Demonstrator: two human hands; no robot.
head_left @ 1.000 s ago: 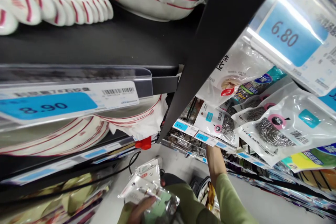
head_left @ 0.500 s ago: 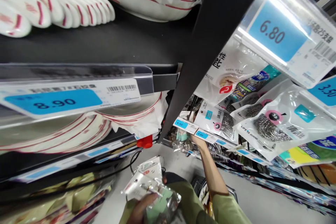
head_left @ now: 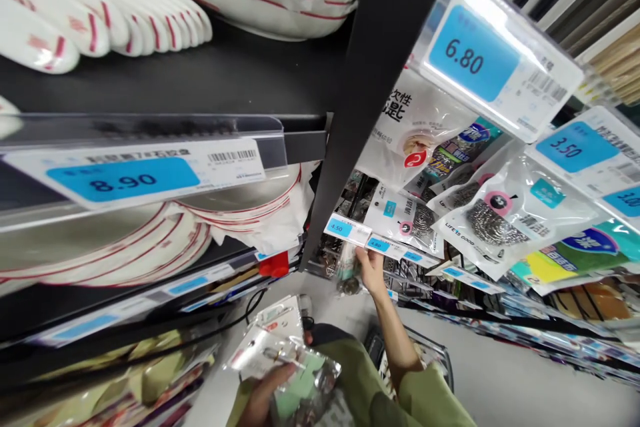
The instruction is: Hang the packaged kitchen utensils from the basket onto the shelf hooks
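Lower centre of frame: my left hand (head_left: 265, 395) closed on a clear packet (head_left: 306, 373) with pale green inside, thumb laid across its face. A white-carded pack (head_left: 281, 317) sticks out beyond it, overlapping its upper end.

Just right of centre: my right hand (head_left: 371, 270), arm stretched up from the lower right, fingers narrow and, as far as the blur lets me judge, closed on the edge of a second packet (head_left: 347, 267), whitish green with a dark lower end. Both sit just under the 4.50 price label (head_left: 347, 228).

Right side: silvery scourer packs (head_left: 493, 223), above and to the right of that hand. Upper left: white spoons (head_left: 150, 23) with red marks, in a row on a black shelf (head_left: 260, 83). Left, below the 8.90 price label (head_left: 135, 173): red-lined dishes (head_left: 150, 247), stacked.
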